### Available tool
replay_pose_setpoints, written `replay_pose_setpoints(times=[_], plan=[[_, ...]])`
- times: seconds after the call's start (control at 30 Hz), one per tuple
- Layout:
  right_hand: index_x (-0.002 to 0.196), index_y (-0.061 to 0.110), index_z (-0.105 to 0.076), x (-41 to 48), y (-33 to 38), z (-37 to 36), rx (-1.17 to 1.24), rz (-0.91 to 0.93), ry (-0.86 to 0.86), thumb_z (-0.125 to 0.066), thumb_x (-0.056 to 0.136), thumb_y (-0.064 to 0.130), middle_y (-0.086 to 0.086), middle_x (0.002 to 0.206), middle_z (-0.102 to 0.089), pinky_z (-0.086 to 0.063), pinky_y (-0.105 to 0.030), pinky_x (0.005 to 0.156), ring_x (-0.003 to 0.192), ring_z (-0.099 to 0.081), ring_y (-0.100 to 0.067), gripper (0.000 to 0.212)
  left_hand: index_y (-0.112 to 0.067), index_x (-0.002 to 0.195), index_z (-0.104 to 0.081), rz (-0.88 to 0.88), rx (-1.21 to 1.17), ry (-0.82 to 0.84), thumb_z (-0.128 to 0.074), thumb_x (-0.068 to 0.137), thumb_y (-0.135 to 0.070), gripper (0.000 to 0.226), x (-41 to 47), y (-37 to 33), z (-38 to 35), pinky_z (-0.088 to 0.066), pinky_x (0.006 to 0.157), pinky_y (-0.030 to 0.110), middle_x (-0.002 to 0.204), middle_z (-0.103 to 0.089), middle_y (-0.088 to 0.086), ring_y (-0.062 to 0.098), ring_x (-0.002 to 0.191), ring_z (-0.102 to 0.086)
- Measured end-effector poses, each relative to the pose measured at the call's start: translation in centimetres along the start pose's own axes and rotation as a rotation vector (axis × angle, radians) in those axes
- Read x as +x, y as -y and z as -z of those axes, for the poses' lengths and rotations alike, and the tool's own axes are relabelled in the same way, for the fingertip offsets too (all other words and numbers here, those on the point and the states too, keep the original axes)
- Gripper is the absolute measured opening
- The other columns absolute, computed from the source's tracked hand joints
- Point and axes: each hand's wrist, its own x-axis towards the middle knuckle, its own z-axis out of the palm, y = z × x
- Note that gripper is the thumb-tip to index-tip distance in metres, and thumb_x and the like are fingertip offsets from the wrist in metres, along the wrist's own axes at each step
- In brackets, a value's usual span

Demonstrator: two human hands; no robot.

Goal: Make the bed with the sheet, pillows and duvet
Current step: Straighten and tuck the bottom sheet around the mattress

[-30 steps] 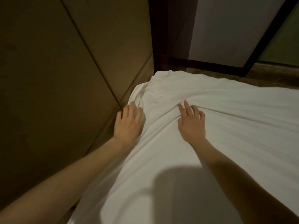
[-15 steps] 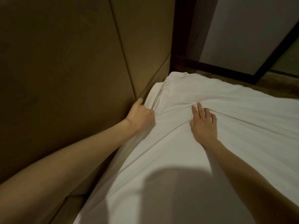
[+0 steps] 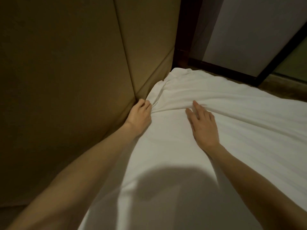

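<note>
1. Nearest the camera, the left forearm (image 3: 79, 176) and the right forearm (image 3: 252, 176) reach forward over a white sheet (image 3: 166, 153). The sheet covers the bed from the bottom of the view to its far corner. A rounded shadow (image 3: 166, 188) lies on the cloth between the arms.
2. The right hand (image 3: 203, 128) lies palm down on the sheet. Its fingers are straight and a little spread, released and holding nothing. The fingertips touch a raised fold.
3. The left hand (image 3: 138, 115) sits at the sheet's left edge, where the cloth meets the headboard (image 3: 66, 80). Its fingers are curled and clenched on a bunch of the sheet's edge, with the back of the hand just beside the padding.
4. Near the camera the sheet is smooth and flat. Creases fan out from the left hand's fingers and run across past the right hand toward the bed's right side. Faint woven stripes show in the cloth to the right.
5. At the far corner the sheet is rumpled and rounds over the end of the bed, close against the headboard's end.
6. The headboard rises along the left in tan padded panels divided by dark seams.
7. Beyond the bed lie a dark floor (image 3: 282, 87) and a pale wall (image 3: 240, 30) edged with dark trim.
</note>
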Motion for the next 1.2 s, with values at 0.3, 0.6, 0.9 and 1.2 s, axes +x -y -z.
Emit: replay_pose_setpoints(times=[0.3, 0.6, 0.9, 1.2], plan=[[0.149, 0.025, -0.029, 1.2, 5.1, 0.5, 0.218, 0.366, 0.312, -0.007, 0.091, 0.045, 0.005, 0.158, -0.021, -0.013, -0.034, 0.117, 0.146, -0.017, -0.012, 0.065, -0.019, 0.110, -0.068, 0.248, -0.156, -0.250, -0.032, 0.089, -0.015, 0.042, -0.6, -2.9, -2.7, -0.025, 0.095, 0.039, 0.113, -0.059, 0.002, 0.024, 0.109, -0.038], [0.153, 0.026, -0.003, 3.7, 7.1, 0.0, 0.053, 0.187, 0.434, -0.017, 0.102, 0.040, 0.010, 0.160, 0.002, -0.002, -0.036, 0.119, 0.148, 0.000, -0.011, 0.055, 0.006, 0.120, -0.060, 0.380, -0.506, -0.466, -0.042, 0.084, 0.000, 0.041, -12.7, -8.4, -3.6, -0.044, 0.097, 0.039, 0.122, -0.061, 0.022, 0.034, 0.110, -0.059], [0.150, 0.005, -0.018, 3.0, 11.5, 2.3, -0.033, 0.388, 0.378, -0.036, 0.097, 0.006, -0.013, 0.159, -0.014, -0.018, -0.042, 0.115, 0.145, -0.019, -0.031, 0.056, 0.003, 0.131, -0.053, 0.780, -0.810, -0.145, -0.046, 0.087, -0.018, 0.049, -21.9, -12.4, -2.8, -0.045, 0.103, 0.041, 0.137, -0.051, 0.021, 0.032, 0.126, -0.052], [0.151, 0.024, -0.019, 1.2, 13.7, 2.7, 0.036, 0.836, 0.414, -0.038, 0.097, 0.002, -0.002, 0.160, -0.012, -0.007, -0.035, 0.118, 0.148, -0.008, -0.020, 0.062, 0.001, 0.123, -0.059, 0.849, -1.003, -0.007, -0.034, 0.091, -0.053, 0.068, -19.2, -10.9, -2.8, -0.055, 0.081, 0.033, 0.109, -0.068, 0.016, 0.027, 0.092, -0.068]])
